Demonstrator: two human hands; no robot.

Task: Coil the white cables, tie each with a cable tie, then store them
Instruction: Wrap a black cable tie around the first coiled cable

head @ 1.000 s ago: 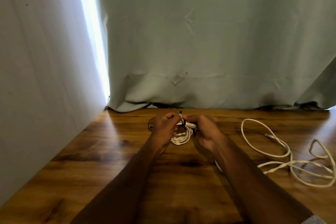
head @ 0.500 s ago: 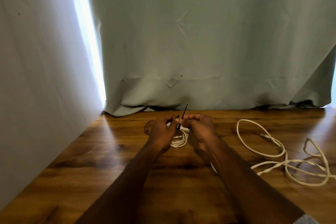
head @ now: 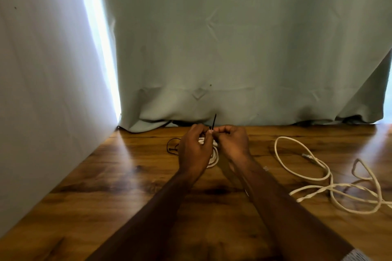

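Centre frame, head view: first coil being tied, second cable not yet coiled.
Left hand grips the coiled white cable; right hand pinches the black cable tie. Lower right, the loose white cable sprawls on the wooden table. No readable writing.

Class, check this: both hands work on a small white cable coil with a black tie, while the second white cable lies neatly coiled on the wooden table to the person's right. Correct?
Not quite. The head view shows the second white cable sprawled in loose, uncoiled loops on the wooden table. The rest holds: the left hand and right hand work the small white cable coil with the black tie.
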